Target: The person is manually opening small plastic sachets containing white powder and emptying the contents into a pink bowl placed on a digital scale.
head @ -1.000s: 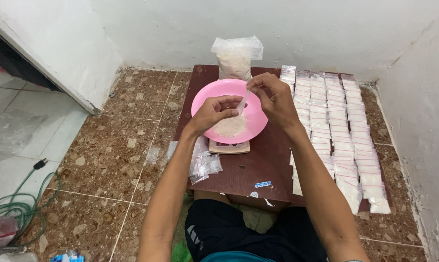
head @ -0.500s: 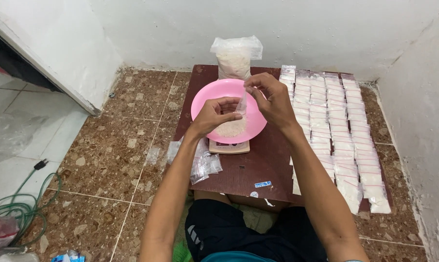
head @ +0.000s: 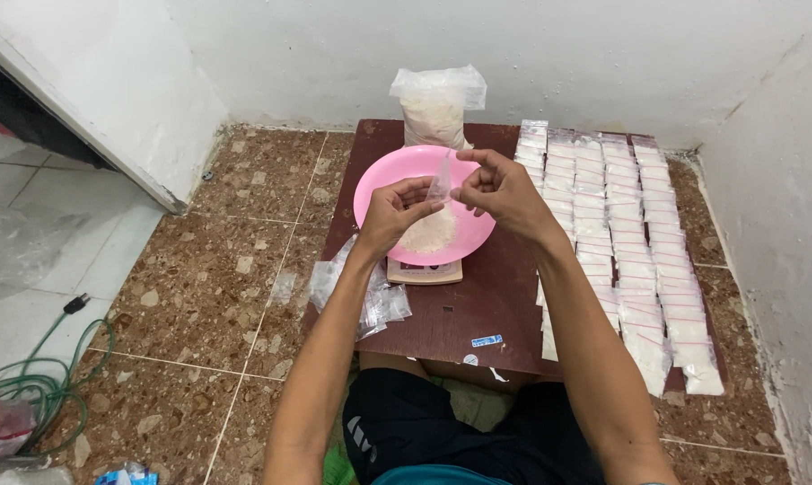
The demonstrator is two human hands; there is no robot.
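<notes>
Both of my hands hold one small clear plastic bag [head: 440, 186] above a pink bowl [head: 381, 185]. My left hand [head: 393, 214] pinches its lower left side and my right hand [head: 500, 189] grips its right edge. White powder [head: 429, 235] lies in the bowl, which rests on a small scale [head: 424, 271] on a low dark brown table [head: 460, 314].
A big clear bag of white powder [head: 434, 112] stands behind the bowl. Rows of several filled small bags [head: 630, 233] cover the table's right side. Empty clear bags [head: 361, 292] lie at the table's left edge. Green hose [head: 29, 377] lies on the floor at left.
The small bag has been lifted and turned more upright between my hands; both hands have shifted slightly above the bowl.
</notes>
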